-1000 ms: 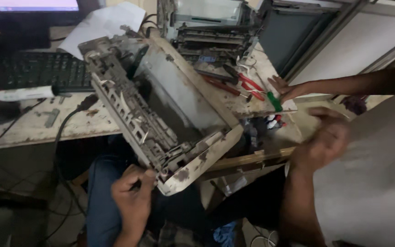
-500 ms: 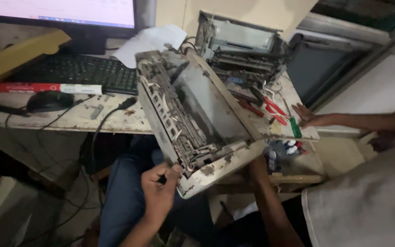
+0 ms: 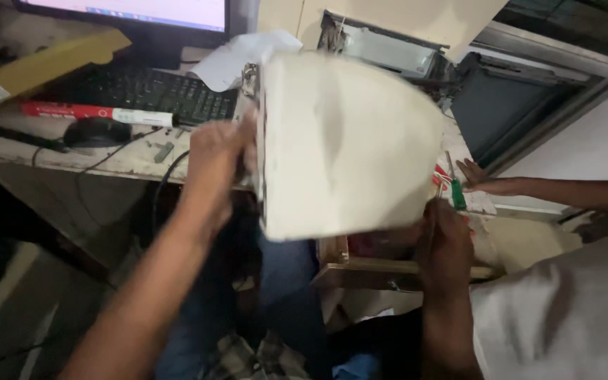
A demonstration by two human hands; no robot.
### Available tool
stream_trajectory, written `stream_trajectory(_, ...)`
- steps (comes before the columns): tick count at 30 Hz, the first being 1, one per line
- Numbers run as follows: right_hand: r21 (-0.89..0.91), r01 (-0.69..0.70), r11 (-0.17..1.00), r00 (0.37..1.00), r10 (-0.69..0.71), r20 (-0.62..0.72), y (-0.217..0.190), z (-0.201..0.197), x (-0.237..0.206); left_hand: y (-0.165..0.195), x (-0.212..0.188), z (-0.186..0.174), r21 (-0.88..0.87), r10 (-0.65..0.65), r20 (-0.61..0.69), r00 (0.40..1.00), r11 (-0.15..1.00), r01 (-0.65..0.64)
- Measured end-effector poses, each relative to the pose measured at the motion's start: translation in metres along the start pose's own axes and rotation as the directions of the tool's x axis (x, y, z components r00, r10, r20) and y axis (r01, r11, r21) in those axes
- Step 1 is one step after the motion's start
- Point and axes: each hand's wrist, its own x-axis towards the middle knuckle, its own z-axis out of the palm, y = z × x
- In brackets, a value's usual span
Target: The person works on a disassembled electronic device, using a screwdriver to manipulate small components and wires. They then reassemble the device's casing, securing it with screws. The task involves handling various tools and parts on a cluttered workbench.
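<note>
Between both hands, a cream printer housing [image 3: 350,141] is held up over the lap, smooth shell facing the camera, apparently for turning. Left hand [image 3: 216,158] clasps its left edge; right hand [image 3: 448,243] grips the lower right corner. Beyond the left hand, a keyboard [image 3: 149,91] lies on the table [image 3: 117,160].

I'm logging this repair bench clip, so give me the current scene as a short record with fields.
Held item: cream printer housing, plain side toward the camera, blurred
Left hand: grips the housing's left edge
Right hand: at its lower right corner
Other person: a hand resting on the desk beside a green-handled screwdriver
Desk: keyboard, mouse, monitor
</note>
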Motion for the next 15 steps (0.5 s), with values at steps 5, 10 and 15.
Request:
stream_trajectory(5,0.177,0.051,0.983,0.986,-0.020,-0.168,-0.024,0.011,0.038,0.050,0.053,0.014,0.090,-0.159,-0.030,0.987,0.983,0.161)
stream_trajectory(10,0.896,-0.170,0.410,0.959,0.280,0.054,-0.027,0.034,0.057,0.059,0.080,0.022,0.066,-0.188,-0.011,0.982,0.980,0.189)
stream_trajectory(15,0.353,0.284,0.891,0.954,-0.226,-0.198,-0.019,0.047,0.042,0.052,0.091,0.018,0.057,-0.159,-0.005,0.987,0.986,0.159)
